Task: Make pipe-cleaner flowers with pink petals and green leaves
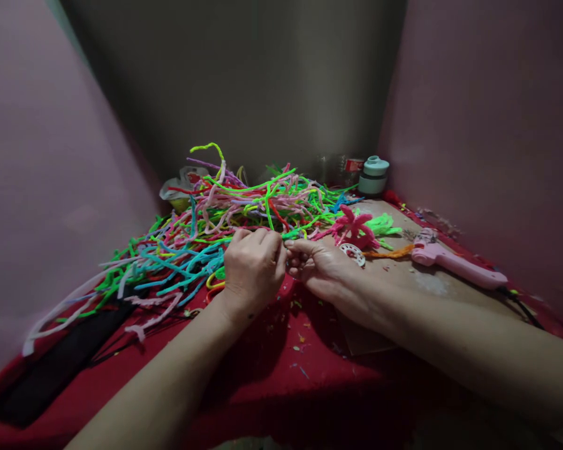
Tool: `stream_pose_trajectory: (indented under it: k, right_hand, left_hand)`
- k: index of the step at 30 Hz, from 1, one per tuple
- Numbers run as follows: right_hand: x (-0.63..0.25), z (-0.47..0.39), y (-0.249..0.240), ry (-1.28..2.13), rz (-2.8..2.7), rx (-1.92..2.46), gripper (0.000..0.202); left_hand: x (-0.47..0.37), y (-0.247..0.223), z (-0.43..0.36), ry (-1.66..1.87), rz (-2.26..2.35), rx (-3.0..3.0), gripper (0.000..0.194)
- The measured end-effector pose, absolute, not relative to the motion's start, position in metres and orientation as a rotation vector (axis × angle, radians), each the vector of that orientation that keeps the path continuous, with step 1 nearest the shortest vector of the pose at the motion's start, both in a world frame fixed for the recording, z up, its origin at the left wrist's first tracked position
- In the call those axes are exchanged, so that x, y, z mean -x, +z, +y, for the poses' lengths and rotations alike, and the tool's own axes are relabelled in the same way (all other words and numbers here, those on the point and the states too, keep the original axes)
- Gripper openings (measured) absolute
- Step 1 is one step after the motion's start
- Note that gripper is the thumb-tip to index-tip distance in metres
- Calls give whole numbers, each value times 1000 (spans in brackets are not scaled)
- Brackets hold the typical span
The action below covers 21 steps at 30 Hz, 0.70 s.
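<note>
Both hands meet at the front edge of a tangled pile of coloured fuzzy stems (244,203). My left hand (256,265) is closed in a fist, its knuckles up. My right hand (316,265) is closed in a pinch beside it, palm partly turned up. A bit of green stem (291,235) shows just above the fingertips; whether either hand grips it is unclear. Right of my right hand lie a white disc with holes (353,254) and a pink fuzzy flower (354,226). What sits between the fingers is hidden.
A pink glue gun (460,265) lies on a brown board (431,284) at the right. Behind stand a mint-lidded cup (373,176) and a bottle with a red label (354,165). A black strip (60,369) lies left on the red cloth (281,356), which is strewn with scraps.
</note>
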State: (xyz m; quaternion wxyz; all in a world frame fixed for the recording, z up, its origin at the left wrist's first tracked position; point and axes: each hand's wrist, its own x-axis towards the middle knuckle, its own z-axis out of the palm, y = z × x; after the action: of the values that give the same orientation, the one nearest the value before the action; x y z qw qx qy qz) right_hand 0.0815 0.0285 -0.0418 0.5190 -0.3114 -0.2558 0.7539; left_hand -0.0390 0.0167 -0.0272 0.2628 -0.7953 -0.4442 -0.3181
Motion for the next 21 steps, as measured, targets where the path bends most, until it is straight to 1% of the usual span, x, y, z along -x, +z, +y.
stream_pose_trajectory:
  k: [2, 5, 7, 11, 13, 14, 15, 16, 17, 21]
  right_hand:
    - [-82, 28, -45, 1669, -748, 772, 17]
    - [-87, 29, -49, 1302, -1131, 909, 20]
    - [-92, 30, -50, 965, -1464, 1049, 19]
    - [-98, 28, -47, 112, -2086, 1196, 15]
    - [-99, 27, -43, -152, -2210, 1145, 17]
    - [-100, 27, -41, -198, -2221, 1100, 18]
    - [-100, 27, -38, -177, -2211, 1052, 18]
    - [-101, 28, -36, -81, -2181, 1013, 18]
    - [-103, 30, -33, 98, -2146, 994, 16]
    - [-111, 39, -30, 1225, -1871, 986, 10]
  left_hand:
    - [36, -27, 15, -730, -1171, 2103, 23]
    - [33, -29, 13, -628, -1138, 2061, 23]
    - [31, -31, 13, -582, -1111, 2067, 22]
    - [36, -29, 15, -451, -1039, 2215, 22]
    - [45, -22, 18, -415, -1000, 2324, 21]
    - [50, -18, 20, -417, -967, 2381, 20]
    - [55, -14, 22, -427, -904, 2453, 20]
    - [60, -9, 23, -436, -840, 2518, 20]
    - [65, -6, 24, -458, -783, 2554, 21]
    - [73, 1, 26, -516, -643, 2615, 23]
